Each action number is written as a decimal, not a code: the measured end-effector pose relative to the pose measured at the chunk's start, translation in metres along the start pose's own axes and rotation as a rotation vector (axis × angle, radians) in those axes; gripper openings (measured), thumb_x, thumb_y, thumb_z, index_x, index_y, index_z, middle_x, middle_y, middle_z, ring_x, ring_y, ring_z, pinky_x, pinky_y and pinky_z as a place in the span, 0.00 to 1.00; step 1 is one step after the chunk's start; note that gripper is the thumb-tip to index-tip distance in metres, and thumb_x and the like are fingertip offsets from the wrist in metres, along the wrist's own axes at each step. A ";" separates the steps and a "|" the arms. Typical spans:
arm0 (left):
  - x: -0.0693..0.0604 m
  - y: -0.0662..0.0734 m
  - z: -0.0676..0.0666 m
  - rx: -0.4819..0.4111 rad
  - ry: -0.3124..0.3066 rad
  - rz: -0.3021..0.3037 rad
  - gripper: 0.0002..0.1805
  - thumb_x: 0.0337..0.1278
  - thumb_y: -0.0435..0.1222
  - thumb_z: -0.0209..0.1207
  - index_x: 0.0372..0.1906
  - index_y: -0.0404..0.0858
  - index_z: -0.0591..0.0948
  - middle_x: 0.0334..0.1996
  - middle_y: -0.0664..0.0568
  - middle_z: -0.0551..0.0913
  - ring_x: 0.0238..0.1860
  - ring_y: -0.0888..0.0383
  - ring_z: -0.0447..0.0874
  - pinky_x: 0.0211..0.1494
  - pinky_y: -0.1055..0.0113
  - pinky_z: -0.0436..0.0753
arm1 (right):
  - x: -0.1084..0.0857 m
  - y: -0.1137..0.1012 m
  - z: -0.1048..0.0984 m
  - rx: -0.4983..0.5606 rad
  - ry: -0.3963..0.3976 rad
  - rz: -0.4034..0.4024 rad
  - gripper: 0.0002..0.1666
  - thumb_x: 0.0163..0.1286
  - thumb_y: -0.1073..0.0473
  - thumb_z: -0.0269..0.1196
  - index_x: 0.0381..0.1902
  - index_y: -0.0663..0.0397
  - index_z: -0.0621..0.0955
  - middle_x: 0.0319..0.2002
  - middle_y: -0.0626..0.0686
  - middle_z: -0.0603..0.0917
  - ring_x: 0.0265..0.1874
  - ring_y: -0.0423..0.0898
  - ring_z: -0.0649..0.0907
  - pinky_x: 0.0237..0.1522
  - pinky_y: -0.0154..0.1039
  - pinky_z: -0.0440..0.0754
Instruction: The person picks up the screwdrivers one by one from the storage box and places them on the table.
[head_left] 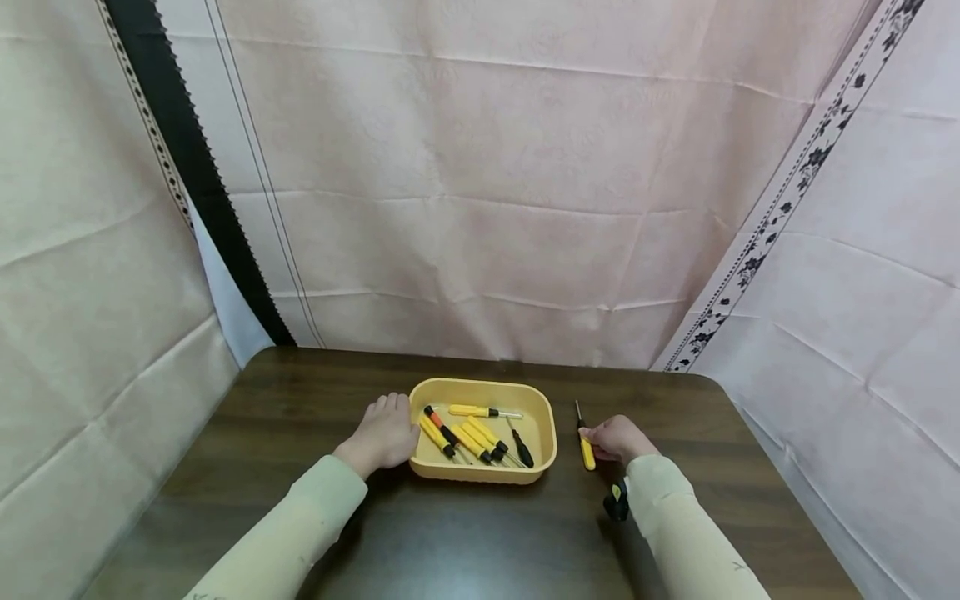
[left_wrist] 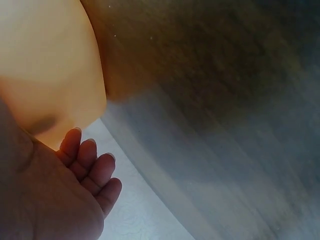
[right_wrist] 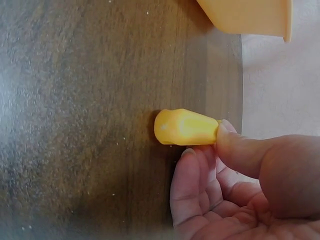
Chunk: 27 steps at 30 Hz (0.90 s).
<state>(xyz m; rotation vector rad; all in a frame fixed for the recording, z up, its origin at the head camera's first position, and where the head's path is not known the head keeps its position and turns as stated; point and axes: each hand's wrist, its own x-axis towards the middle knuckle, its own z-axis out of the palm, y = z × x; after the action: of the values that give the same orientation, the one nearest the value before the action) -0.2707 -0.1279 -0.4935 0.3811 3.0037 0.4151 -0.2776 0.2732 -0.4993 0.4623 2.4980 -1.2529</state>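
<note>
In the head view, a yellow plastic bin [head_left: 480,473] stands mid-table with several screwdrivers [head_left: 474,442] inside, mostly yellow-handled. My left hand [head_left: 382,433] holds the bin's left side at the rim. The left wrist view shows that hand's curled fingers [left_wrist: 102,172] beside the bin wall [left_wrist: 50,65]; its thumb is hidden. To the right of the bin, my right hand [head_left: 618,437] pinches a yellow-handled screwdriver [head_left: 587,454] between thumb and fingers, its shaft pointing away from me. The handle's butt end [right_wrist: 175,127] faces the camera in the right wrist view.
Dark wood table [head_left: 480,550] surrounds the bin, with its far edge close behind. Pale patterned cloth [head_left: 480,183] hangs behind and on both sides. A dark device [head_left: 617,500] sits at my right wrist.
</note>
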 end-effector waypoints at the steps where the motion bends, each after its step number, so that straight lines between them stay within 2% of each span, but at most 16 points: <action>1: 0.001 0.001 0.000 -0.002 0.000 -0.001 0.26 0.67 0.44 0.47 0.60 0.27 0.65 0.47 0.42 0.68 0.47 0.48 0.64 0.58 0.50 0.64 | 0.001 0.001 0.000 0.000 0.003 0.003 0.16 0.68 0.55 0.63 0.32 0.66 0.83 0.29 0.55 0.81 0.26 0.46 0.81 0.34 0.39 0.81; 8: 0.007 0.005 0.006 0.000 -0.026 -0.012 0.28 0.68 0.45 0.46 0.62 0.27 0.64 0.50 0.41 0.68 0.51 0.47 0.64 0.60 0.49 0.63 | 0.000 0.005 -0.003 0.007 0.004 -0.003 0.15 0.68 0.56 0.63 0.31 0.66 0.82 0.27 0.54 0.81 0.25 0.45 0.80 0.33 0.38 0.81; 15: 0.012 0.010 0.009 -0.022 -0.014 -0.007 0.26 0.68 0.43 0.47 0.61 0.27 0.65 0.48 0.41 0.68 0.48 0.47 0.64 0.58 0.50 0.63 | -0.001 0.008 -0.008 0.023 0.015 0.004 0.15 0.69 0.56 0.62 0.34 0.67 0.82 0.29 0.55 0.79 0.26 0.46 0.80 0.33 0.38 0.81; 21: 0.009 0.010 0.003 -0.037 -0.022 -0.008 0.25 0.67 0.42 0.45 0.60 0.27 0.65 0.46 0.42 0.68 0.48 0.47 0.64 0.56 0.50 0.64 | 0.003 0.008 -0.010 -0.006 0.018 0.003 0.16 0.68 0.54 0.63 0.35 0.66 0.83 0.33 0.56 0.81 0.28 0.47 0.81 0.34 0.39 0.81; 27: 0.000 0.002 0.002 -0.051 -0.014 -0.035 0.23 0.67 0.41 0.46 0.57 0.28 0.66 0.43 0.44 0.67 0.45 0.47 0.63 0.54 0.50 0.64 | 0.004 0.002 -0.002 -0.018 0.007 -0.026 0.16 0.67 0.54 0.64 0.32 0.64 0.84 0.29 0.55 0.81 0.26 0.47 0.80 0.32 0.39 0.80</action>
<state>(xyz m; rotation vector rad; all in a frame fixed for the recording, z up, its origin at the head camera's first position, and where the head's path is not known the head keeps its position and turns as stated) -0.2701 -0.1255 -0.4951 0.3259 2.9745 0.4829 -0.2803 0.2765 -0.5018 0.4320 2.5268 -1.2393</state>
